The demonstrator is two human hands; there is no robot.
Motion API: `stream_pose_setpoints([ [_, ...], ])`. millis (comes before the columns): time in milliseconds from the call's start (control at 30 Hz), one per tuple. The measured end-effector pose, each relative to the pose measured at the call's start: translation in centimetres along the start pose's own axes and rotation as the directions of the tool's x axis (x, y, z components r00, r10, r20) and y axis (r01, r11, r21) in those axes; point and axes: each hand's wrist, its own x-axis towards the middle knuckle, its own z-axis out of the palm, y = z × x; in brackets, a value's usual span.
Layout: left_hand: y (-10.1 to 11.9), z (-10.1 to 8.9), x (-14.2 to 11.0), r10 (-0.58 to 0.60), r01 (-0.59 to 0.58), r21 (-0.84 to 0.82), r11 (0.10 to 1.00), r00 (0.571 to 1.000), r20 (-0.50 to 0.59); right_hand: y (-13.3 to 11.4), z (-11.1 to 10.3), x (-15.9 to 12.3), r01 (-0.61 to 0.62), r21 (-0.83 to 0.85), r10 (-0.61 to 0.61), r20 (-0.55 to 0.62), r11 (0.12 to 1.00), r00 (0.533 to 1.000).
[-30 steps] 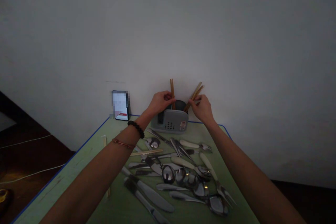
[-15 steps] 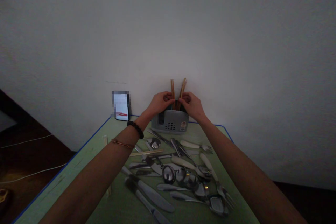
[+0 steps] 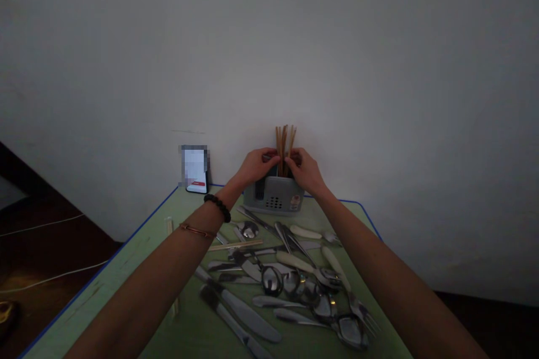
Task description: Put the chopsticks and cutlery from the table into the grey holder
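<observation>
A grey plastic cutlery holder stands at the far end of the green table, against the wall. Brown wooden chopsticks stick upright out of it in one bunch. My left hand is closed on the bunch from the left. From the right, my right hand is closed on the same bunch. Both hands rest on the holder's top edge.
Several spoons, forks and knives lie scattered across the table between my arms. Pale chopsticks lie on the left part. A phone leans on the wall at the table's far left corner. Cables cross the dark floor on the left.
My right hand has brought its chopsticks leftward and upright, joining them with those in my left hand. The two hands now meet over the holder.
</observation>
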Motion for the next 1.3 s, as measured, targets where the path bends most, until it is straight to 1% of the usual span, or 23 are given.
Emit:
stream_pose_setpoints([
  [267, -0.5, 0.4, 0.4, 0.009, -0.007, -0.083, 0.997, 1.0, 0.028, 0.0, 0.1, 0.2, 0.031, 0.022, -0.032, 0.057, 0.999, 0.998],
  [500, -0.3, 0.2, 0.8, 0.026, -0.02, -0.099, 0.995, 0.998, 0.062, -0.4, -0.7, 0.2, 0.066, -0.011, -0.064, 0.105, 0.998, 0.992],
  [567, 0.0, 0.2, 0.7, 0.021, -0.015, -0.137, 0.99, 0.999, 0.046, -0.7, -1.1, 0.3, 0.103, -0.026, -0.099, 0.119, 0.994, 0.988],
  [633, 0.3, 0.3, 0.7, 0.029, -0.025, -0.21, 0.977, 0.999, 0.017, -1.0, -1.4, 0.4, 0.142, -0.039, -0.136, 0.121, 0.989, 0.983],
  [733, 0.5, 0.4, 0.8, 0.077, -0.082, -0.279, 0.957, 0.997, -0.03, -1.3, -1.7, 0.5, 0.151, -0.054, -0.145, 0.094, 0.987, 0.985],
  [800, 0.3, 0.4, 1.0, 0.088, -0.096, -0.274, 0.957, 0.995, -0.04, -1.3, -1.8, 0.5, 0.119, -0.07, -0.112, 0.092, 0.99, 0.989],
  [900, -0.2, 0.4, 1.2, 0.057, -0.051, -0.28, 0.959, 0.998, 0.013, -1.0, -1.7, 0.2, 0.073, -0.098, -0.061, 0.124, 0.992, 0.99],
  [967, -0.5, 0.3, 1.1, 0.042, -0.028, -0.265, 0.964, 0.998, 0.047, -0.6, -1.7, 0.0, 0.066, -0.107, -0.052, 0.13, 0.992, 0.99],
  [1000, -0.5, 0.3, 1.1, 0.038, -0.026, -0.243, 0.97, 0.998, 0.047, -0.5, -1.7, 0.0, 0.066, -0.108, -0.052, 0.128, 0.992, 0.99],
  [1133, -0.2, 0.3, 1.1, 0.057, -0.057, -0.135, 0.989, 0.998, -0.008, -0.1, -1.8, 0.1, 0.061, -0.111, -0.047, 0.125, 0.992, 0.991],
  [1200, 0.1, 0.4, 1.1, 0.055, -0.059, -0.124, 0.991, 0.998, -0.03, 0.0, -1.8, 0.2, 0.059, -0.112, -0.043, 0.135, 0.992, 0.99],
  [1300, 0.7, 0.5, 1.1, 0.017, -0.026, -0.148, 0.989, 0.998, -0.06, 0.0, -1.7, 0.1, 0.059, -0.11, -0.04, 0.166, 0.992, 0.985],
])
